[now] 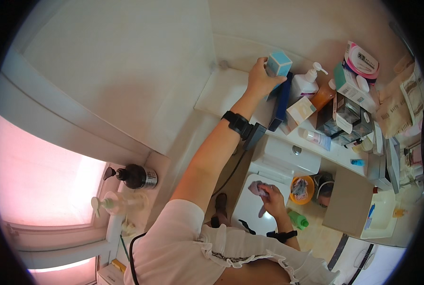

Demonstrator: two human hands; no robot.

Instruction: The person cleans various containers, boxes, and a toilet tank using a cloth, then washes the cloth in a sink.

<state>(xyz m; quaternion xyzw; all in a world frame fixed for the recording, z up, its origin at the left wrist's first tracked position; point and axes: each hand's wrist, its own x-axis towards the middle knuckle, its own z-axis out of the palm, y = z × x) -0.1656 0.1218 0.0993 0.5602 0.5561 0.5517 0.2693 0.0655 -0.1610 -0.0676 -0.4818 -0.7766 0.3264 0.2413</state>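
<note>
My left hand (262, 79) grips a light-blue carton (279, 63) at the far end of the white shelf (220, 87), with the thumb on its near side. Whether the carton's base touches the shelf is hidden by the hand. Right beside it a long dark-blue box (281, 105) lies on the shelf. Lower down, my right hand (274, 201) holds a crumpled greyish-purple cloth (257, 188) above the closed white toilet lid (245, 203). Part of the cloth hangs below the fingers.
A white pump bottle (304, 85), an orange-brown bottle (324, 95), a cream carton (301, 110) and several boxes crowd the shelf. An orange bin (306, 199) and a green bottle (297, 219) are on the floor. Two pump bottles, one dark (137, 177), one clear (121, 203), stand by the window.
</note>
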